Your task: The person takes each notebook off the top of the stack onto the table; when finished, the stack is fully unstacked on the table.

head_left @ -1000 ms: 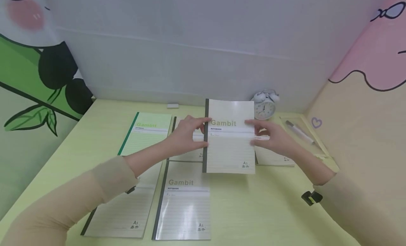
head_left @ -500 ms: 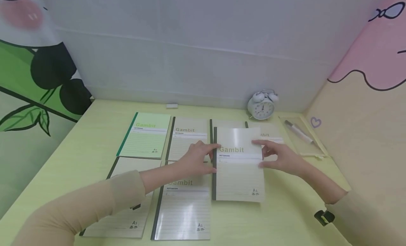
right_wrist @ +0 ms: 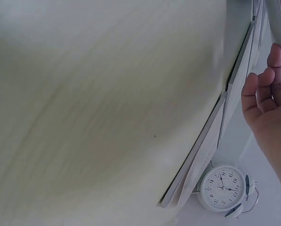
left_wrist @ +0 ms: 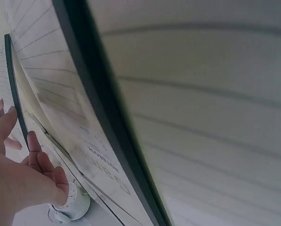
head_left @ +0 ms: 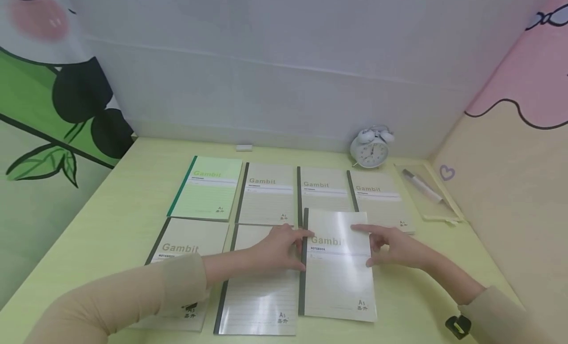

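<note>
A pale A5 Gambit notebook (head_left: 339,285) with a dark spine is held by both hands, low over the table's front right. My left hand (head_left: 275,250) pinches its spine edge between thumb and fingers. On the opposite edge, my right hand (head_left: 397,246) grips with thumb below and index finger on the cover. The notebook's upper end overlaps a matching notebook (head_left: 323,189) in the back row. Left of it lies another pale notebook (head_left: 262,299), partly under my left forearm. In the right wrist view the right hand (right_wrist: 272,101) holds the notebook's edge (right_wrist: 275,21).
A green notebook (head_left: 206,191) and more pale notebooks (head_left: 268,198), (head_left: 381,201) form the back row. Another pale notebook (head_left: 191,235) lies front left under the sleeve. A white alarm clock (head_left: 370,149), an eraser-like block (head_left: 244,148) and a tray (head_left: 423,217) holding a pen stand behind.
Both hands have brought the notebook down and toward the person, from in front of the clock to the front row. The clock and back-row notebooks have come into fuller view.
</note>
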Motion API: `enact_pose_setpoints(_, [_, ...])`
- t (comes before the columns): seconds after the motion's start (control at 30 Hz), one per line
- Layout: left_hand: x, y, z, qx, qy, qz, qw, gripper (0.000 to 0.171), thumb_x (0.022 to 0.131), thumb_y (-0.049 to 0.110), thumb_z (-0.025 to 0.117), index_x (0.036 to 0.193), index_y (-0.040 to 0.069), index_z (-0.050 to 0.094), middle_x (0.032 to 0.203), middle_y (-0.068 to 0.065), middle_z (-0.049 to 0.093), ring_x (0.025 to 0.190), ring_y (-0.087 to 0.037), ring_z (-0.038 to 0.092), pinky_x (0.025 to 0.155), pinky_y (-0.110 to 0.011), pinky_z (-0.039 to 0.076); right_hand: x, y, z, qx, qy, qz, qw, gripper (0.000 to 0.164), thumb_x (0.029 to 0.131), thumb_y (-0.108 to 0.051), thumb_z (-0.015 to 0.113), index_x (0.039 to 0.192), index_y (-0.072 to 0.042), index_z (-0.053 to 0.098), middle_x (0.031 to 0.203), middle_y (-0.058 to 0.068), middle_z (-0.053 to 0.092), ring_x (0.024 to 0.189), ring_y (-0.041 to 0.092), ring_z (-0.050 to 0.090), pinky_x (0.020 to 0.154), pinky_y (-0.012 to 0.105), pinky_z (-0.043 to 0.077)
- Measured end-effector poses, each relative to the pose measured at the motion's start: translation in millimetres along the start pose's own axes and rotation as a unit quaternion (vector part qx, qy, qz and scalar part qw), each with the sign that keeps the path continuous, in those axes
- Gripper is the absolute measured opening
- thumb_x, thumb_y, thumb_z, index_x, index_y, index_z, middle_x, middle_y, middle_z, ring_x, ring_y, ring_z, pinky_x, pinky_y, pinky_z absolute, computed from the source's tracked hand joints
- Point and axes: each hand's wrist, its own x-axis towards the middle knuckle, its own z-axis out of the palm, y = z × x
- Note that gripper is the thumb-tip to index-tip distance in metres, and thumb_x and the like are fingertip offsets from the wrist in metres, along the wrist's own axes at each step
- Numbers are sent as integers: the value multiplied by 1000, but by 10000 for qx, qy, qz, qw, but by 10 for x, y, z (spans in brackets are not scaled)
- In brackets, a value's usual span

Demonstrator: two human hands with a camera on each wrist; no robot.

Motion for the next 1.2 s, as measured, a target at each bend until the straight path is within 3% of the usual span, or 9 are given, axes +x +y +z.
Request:
enact_pose_setpoints(0.17, [-74, 55, 39, -61, -352, -196, 9992, 78, 68, 30, 83, 137, 19, 49, 81, 19, 54, 80, -7, 40, 82, -28, 32, -46, 88, 75, -5, -19, -84, 10000, 78, 72, -34, 80, 140, -20, 45, 71, -8, 52, 63, 2, 48, 60, 22, 43])
enact_pose_setpoints(0.4, [-143, 113, 106, 106, -585, -238, 9979, 76, 67, 32, 83, 135, 16, 51, 78, 17, 54, 75, -5, 39, 77, -26, 28, -54, 122, 171, -198, -235, 31, 9995, 81, 68, -40, 81, 139, -18, 48, 72, -9, 54, 63, 1, 46, 57, 20, 43])
enact_pose_setpoints(0.6, [-180, 180, 97, 21, -717, -374, 9967, 76, 67, 33, 83, 134, 14, 53, 77, 14, 54, 75, -6, 39, 72, -25, 28, -32, 138, 221, -280, -414, -6, 9988, 77, 71, -38, 79, 138, -16, 49, 68, -8, 49, 60, 0, 42, 55, 18, 39])
enact_pose_setpoints(0.73, [-171, 188, 99, -31, -744, -457, 9962, 74, 66, 31, 84, 132, 14, 55, 76, 13, 54, 74, -7, 39, 70, -25, 27, 1, 145, 246, -371, -497, 24, 9981, 75, 72, -35, 79, 138, -17, 49, 64, -10, 45, 58, -1, 39, 53, 17, 36])
enact_pose_setpoints(0.97, [-125, 152, 118, 122, -693, -400, 9967, 71, 65, 31, 84, 129, 15, 59, 76, 13, 53, 74, -7, 38, 68, -24, 29, 37, 138, 239, -590, -575, -88, 9966, 72, 72, -32, 80, 136, -16, 51, 66, -13, 50, 59, -2, 44, 56, 18, 40])
enact_pose_setpoints(1.2, [-103, 70, -42, 75, -530, -288, 9982, 71, 67, 32, 84, 131, 18, 56, 79, 15, 56, 80, -9, 41, 73, -27, 32, 68, -25, 110, -759, -505, -343, 9952, 70, 73, -32, 80, 134, -14, 52, 66, -13, 51, 61, -1, 45, 58, 19, 42])
